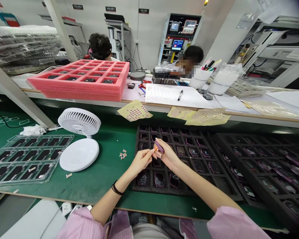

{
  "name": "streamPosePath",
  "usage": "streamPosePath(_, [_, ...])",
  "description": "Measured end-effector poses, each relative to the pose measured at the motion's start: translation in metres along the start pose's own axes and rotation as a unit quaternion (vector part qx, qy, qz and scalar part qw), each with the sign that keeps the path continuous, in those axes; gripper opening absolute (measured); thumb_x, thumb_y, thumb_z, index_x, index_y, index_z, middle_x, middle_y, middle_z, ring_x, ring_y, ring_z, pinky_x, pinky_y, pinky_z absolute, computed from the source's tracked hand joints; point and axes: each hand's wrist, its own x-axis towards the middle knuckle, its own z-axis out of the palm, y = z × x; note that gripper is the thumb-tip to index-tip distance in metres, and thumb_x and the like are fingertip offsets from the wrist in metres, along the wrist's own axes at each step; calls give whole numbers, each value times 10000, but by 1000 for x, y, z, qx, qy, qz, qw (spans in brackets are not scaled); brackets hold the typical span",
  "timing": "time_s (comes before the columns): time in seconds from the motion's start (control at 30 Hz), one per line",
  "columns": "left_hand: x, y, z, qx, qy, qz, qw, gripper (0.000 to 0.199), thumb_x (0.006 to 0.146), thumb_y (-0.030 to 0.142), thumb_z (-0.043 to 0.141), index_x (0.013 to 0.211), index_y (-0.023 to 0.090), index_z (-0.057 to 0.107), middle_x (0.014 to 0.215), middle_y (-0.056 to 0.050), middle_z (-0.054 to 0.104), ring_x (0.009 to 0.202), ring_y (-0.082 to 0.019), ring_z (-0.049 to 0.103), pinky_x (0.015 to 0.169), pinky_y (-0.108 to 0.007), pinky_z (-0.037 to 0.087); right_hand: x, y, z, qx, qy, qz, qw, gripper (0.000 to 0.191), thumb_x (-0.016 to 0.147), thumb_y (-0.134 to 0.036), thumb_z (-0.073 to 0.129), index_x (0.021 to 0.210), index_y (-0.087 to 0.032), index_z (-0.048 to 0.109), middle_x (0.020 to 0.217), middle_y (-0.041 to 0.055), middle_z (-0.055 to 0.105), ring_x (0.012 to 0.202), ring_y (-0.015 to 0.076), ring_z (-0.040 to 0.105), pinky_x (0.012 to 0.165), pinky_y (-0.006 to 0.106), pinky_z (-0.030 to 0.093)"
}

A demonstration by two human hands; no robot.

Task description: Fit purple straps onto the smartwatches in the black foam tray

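My right hand (168,155) grips a small purple-framed watch case (159,147), tilted on its edge above the foam tray. Against that case, my left hand (142,160) pinches a thin orange piece (155,149); its kind is too small to make out. Below both hands lies a black foam tray (146,188) whose pockets hold several purple-framed watch cases, one being the nearby case (159,179). My fingers hide part of the held case and some of the pockets.
More black foam trays (229,186) with watch parts stand at the right. On the left are a white fan (79,154) and a clear plastic tray (47,176) of black pieces. Small paper scraps (123,154) dot the green mat. A pink foam tray (84,91) rests on the shelf; two people sit beyond.
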Motion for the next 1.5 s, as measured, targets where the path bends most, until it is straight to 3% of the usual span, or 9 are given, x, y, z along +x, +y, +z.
streamPosePath(0.47, [-2,4,-4,19,-8,20,1000,481,796,615,522,727,145,593,420,93,351,337,-34,216,345,-181,163,-5,2,3,-38,7,-20,999,357,719,-487,729,766,-220,497,477,-99,447,353,50,359,376,190,242])
streamPosePath(0.6, [-3,3,-1,-2,-11,53,999,495,793,631,528,694,149,579,406,83,376,339,-33,218,353,-184,150,-9,1,10,23,-19,-4,1000,401,684,-469,753,748,-227,440,517,-108,451,334,16,239,343,173,147])
streamPosePath(0.83, [-7,2,1,-21,-6,74,997,505,779,648,548,689,151,564,391,87,370,324,-32,228,342,-174,164,-10,-3,18,82,-13,12,996,432,614,-394,808,748,-232,431,464,-121,398,355,22,187,344,164,120])
streamPosePath(0.97, [-1,1,0,-30,33,64,997,518,768,677,534,660,172,499,368,102,343,305,-29,196,319,-166,161,-12,3,17,62,-14,4,998,399,655,-431,775,741,-225,444,453,-116,403,348,21,174,336,163,93])
streamPosePath(1.07, [3,3,4,-21,53,60,997,519,707,687,599,697,183,476,377,119,325,312,-26,188,316,-160,154,-15,11,16,26,-16,3,1000,349,715,-457,723,775,-226,468,488,-108,433,355,20,209,346,154,143])
streamPosePath(1.2, [2,8,3,5,83,68,994,498,709,636,638,646,186,433,413,107,326,339,-23,222,332,-158,168,-5,6,-5,-22,-3,-36,999,351,718,-489,709,807,-232,486,523,-109,429,373,32,262,353,162,207])
streamPosePath(1.37, [6,6,-18,25,134,56,989,489,737,605,608,607,196,375,417,108,308,334,-21,222,336,-154,164,20,-22,-55,-83,98,-114,985,431,628,-511,757,764,-226,463,573,-102,478,387,23,262,355,154,211])
streamPosePath(1.5, [19,-3,-15,70,85,43,993,488,743,662,544,701,179,485,450,96,376,324,-28,226,319,-166,151,19,-15,-48,-102,51,-104,988,355,703,-500,691,817,-227,496,625,-69,530,406,49,344,356,171,261])
